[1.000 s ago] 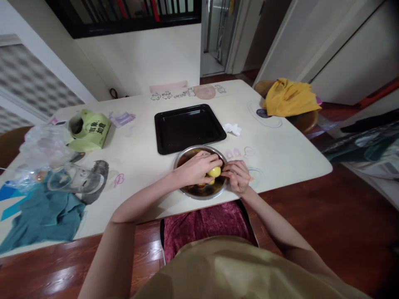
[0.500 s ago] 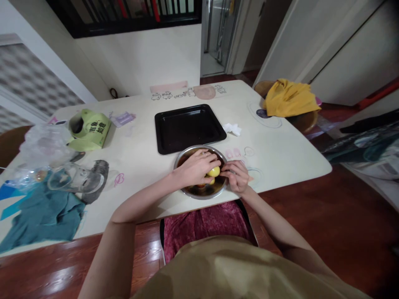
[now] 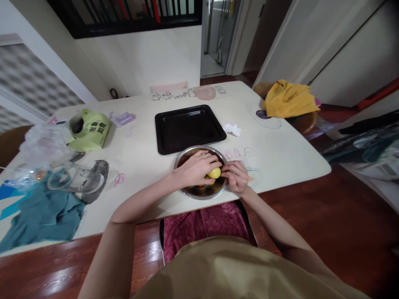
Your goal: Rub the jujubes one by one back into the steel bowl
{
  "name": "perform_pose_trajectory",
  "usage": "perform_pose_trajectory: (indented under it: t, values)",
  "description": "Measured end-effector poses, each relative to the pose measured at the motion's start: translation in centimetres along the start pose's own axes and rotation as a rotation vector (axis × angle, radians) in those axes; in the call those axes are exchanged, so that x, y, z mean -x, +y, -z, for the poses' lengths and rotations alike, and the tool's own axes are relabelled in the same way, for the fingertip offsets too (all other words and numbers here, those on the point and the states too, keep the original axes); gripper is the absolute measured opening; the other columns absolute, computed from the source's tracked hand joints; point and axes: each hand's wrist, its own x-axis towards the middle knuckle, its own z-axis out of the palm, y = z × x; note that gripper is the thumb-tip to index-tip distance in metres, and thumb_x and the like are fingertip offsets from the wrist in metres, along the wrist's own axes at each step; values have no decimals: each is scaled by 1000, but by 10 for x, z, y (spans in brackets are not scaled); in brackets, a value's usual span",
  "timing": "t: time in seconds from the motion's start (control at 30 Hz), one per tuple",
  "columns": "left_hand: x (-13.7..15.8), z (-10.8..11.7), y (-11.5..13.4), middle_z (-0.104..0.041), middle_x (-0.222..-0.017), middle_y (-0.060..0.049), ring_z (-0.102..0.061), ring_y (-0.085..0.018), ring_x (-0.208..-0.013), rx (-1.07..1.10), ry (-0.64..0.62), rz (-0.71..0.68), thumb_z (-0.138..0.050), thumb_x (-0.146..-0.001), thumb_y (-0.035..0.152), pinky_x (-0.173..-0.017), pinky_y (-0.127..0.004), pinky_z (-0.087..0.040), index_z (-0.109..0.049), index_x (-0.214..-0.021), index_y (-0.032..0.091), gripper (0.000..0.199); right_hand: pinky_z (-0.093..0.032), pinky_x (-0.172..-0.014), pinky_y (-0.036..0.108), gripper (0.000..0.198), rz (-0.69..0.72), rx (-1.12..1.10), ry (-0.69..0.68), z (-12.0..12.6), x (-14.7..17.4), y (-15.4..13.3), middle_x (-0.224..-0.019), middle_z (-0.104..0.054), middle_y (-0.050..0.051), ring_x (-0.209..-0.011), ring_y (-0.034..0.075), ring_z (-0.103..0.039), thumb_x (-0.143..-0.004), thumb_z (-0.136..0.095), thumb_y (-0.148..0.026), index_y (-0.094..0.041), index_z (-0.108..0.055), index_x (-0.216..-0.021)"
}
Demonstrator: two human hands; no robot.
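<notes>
In the head view, little differs from half a second ago: the left hand (image 3: 196, 168) still grips a round yellow thing (image 3: 215, 172) over the steel bowl (image 3: 202, 197). The right hand (image 3: 237, 177) stays at the bowl's right rim, fingertips drawn together beside the yellow thing — whether they pinch anything, I cannot tell. The black tray (image 3: 190, 128) beyond the bowl — unmoved.

White wall (image 3: 146, 58), reddish-brown wooden floor (image 3: 299, 203)
</notes>
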Motion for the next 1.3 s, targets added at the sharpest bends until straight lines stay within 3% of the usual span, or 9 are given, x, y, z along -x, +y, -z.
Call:
perform_pose_trajectory:
  t: [0.23,0.6,1.3]
  values:
    - [0,2,0,-71,-120,-10,-67,-30,-117,3,-7,0,-73,-94,33,-111,-46,-45,-66,-115,18,26,-48,-77,43,40,6,-59,-15,-2,-2,0,-87,-75,7,-90,24,-68,-109,-41,-29,-24,-78,-92]
    - [3,7,-5,-70,-124,-11,-67,-31,-118,12,-62,38,-74,-94,33,-106,-44,-48,-64,-123,18,34,-48,-77,44,51,-10,20,-108,-4,-2,2,-88,-75,8,-92,24,-68,-111,-36,-35,-23,-75,-81]
    - [4,6,-6,-69,-137,-13,-65,-33,-130,56,-47,19,-80,-92,37,-114,-49,-47,-66,-133,18,47,-46,-78,44,46,-9,-22,-92,-2,2,2,-87,-76,7,-91,24,-68,-110,-38,-31,-25,-79,-89]
